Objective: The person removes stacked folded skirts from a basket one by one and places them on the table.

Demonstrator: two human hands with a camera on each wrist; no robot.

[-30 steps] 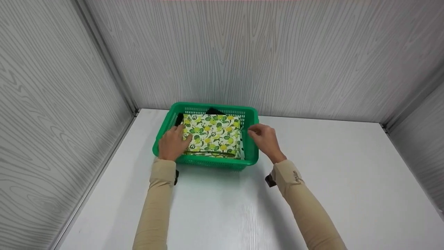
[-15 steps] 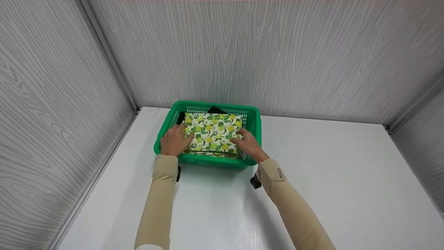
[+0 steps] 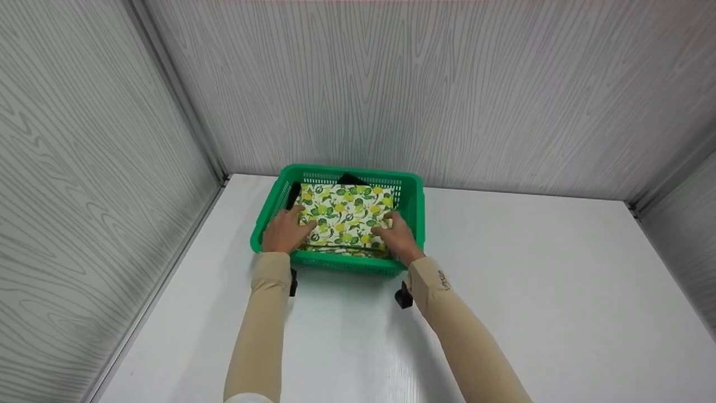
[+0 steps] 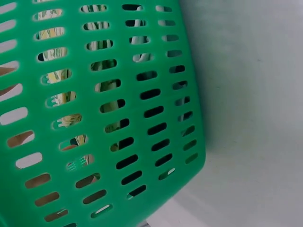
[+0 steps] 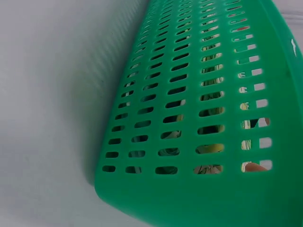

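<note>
A green plastic basket (image 3: pixel 413 224) with slotted walls stands on the white table. Inside lies a folded cloth (image 3: pixel 347 215) patterned with lemons and leaves, its folded edge facing me. My left hand (image 3: pixel 282 230) grips the cloth's left edge, thumb on top. On the opposite edge, my right hand (image 3: pixel 400 238) holds the cloth the same way, with the fingertips partly hidden. Black fabric (image 3: pixel 351 179) shows behind the cloth and along its left side. Both wrist views see mainly the basket's outer wall (image 4: pixel 118 137), with cloth glimpsed through the slots.
A grey wood-grain panel (image 3: pixel 391 84) rises just behind the basket, and another side panel (image 3: pixel 84 196) stands on the left. The white table surface (image 3: pixel 531 280) extends to the right of the basket. A black wrist device (image 3: pixel 404 295) hangs under the right sleeve.
My right hand has moved left from beyond the basket's right rim onto the cloth's right edge. The left hand has stayed at the left edge. The cloth keeps its place in the basket.
</note>
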